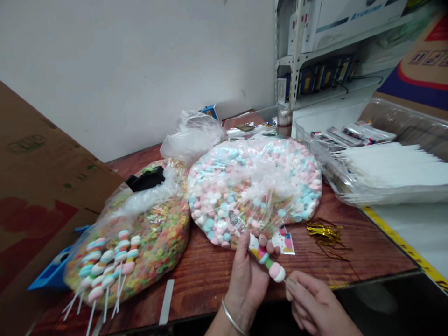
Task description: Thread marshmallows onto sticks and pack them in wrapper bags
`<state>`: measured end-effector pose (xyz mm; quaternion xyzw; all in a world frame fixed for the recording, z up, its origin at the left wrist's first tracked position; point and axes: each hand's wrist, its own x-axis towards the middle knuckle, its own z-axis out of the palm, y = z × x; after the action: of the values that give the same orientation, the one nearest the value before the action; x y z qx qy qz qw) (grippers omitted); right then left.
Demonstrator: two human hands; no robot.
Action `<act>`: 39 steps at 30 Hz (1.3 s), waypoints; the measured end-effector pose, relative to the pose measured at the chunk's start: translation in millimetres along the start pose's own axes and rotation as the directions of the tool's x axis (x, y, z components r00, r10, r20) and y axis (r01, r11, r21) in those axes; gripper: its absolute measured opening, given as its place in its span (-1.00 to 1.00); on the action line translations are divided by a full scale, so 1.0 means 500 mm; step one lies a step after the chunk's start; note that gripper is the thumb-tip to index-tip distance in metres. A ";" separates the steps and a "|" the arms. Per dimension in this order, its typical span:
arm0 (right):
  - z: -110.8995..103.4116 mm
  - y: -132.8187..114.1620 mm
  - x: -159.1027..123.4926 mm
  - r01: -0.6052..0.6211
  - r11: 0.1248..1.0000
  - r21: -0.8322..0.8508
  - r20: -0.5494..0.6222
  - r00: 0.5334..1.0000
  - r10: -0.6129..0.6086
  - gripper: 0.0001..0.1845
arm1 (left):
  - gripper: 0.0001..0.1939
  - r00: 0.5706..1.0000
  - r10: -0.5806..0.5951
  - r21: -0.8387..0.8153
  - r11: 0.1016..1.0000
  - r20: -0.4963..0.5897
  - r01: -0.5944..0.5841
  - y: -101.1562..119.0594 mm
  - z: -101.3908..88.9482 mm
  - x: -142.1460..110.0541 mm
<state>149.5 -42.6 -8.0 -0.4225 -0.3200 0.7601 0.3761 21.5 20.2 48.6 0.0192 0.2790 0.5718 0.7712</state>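
Well to the left of both hands, we log a blue dispenser [52, 271], then a pile of candy skewers [108, 268] lying on a bag of cereal rings [168, 233]; these look fully threaded, white stick ends bare. Ahead of the hands sits a bag of marshmallows [217, 205], well filled. Left hand [245, 280]: palm turned up, wrist toward us with a bangle [231, 317], fingers curled around one more skewer [269, 263]. We count that one as largely loaded, pink, white, blue and green pieces along it; its far end is hidden by the fingers, so we cannot tell whether it is complete. A printed card [289, 243] lies just beyond those fingertips. Right hand [311, 301]: reaching in from the right, knuckles up, thumb and forefinger pinching the near stick end. Beyond it, gold ties [324, 233] lie loose; farther right, a clear tray [353, 198] holds many white sticks [395, 163], unthreaded.
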 end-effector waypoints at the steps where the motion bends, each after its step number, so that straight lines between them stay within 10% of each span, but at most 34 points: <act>1: 0.002 0.000 0.001 -0.021 0.998 0.064 0.022 1.000 0.019 -0.49 | -0.81 1.000 -0.004 -0.003 1.000 0.006 0.004 -0.005 0.000 -0.001; 7: 0.021 -0.010 0.012 -0.071 0.973 0.219 0.127 0.991 0.044 -0.49 | -0.78 0.998 -0.061 0.033 0.998 0.011 0.060 -0.035 -0.003 -0.007; 11: 0.021 0.002 0.005 0.167 0.942 -0.290 -0.164 0.962 -0.221 -0.56 | -0.80 0.995 0.010 0.028 1.000 -0.102 -0.007 -0.029 -0.002 0.001; 15: 0.015 0.009 0.003 0.327 0.761 -0.560 -0.164 0.857 -0.489 -0.67 | -0.75 0.990 0.075 0.118 0.991 -0.121 -0.060 -0.047 -0.005 -0.006; 22: 0.007 0.005 0.030 0.112 0.988 -0.108 -0.138 0.982 -0.127 -0.53 | -0.66 1.000 0.022 0.243 0.970 -0.022 -0.015 -0.058 -0.030 -0.009; 28: 0.020 0.009 0.024 0.133 0.983 -0.126 -0.136 0.979 -0.150 -0.48 | -0.80 0.990 0.141 0.214 0.968 -0.022 -0.133 -0.032 -0.014 0.008; 39: 0.051 -0.034 0.036 0.060 0.967 0.248 -0.264 0.964 0.007 -0.35 | -0.59 0.988 0.015 0.519 0.852 -0.153 0.067 -0.099 -0.040 -0.008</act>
<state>125.7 -23.1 9.8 -0.4635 -0.1730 0.7269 0.4764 54.9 -6.4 15.9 0.1806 0.4816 0.4640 0.7212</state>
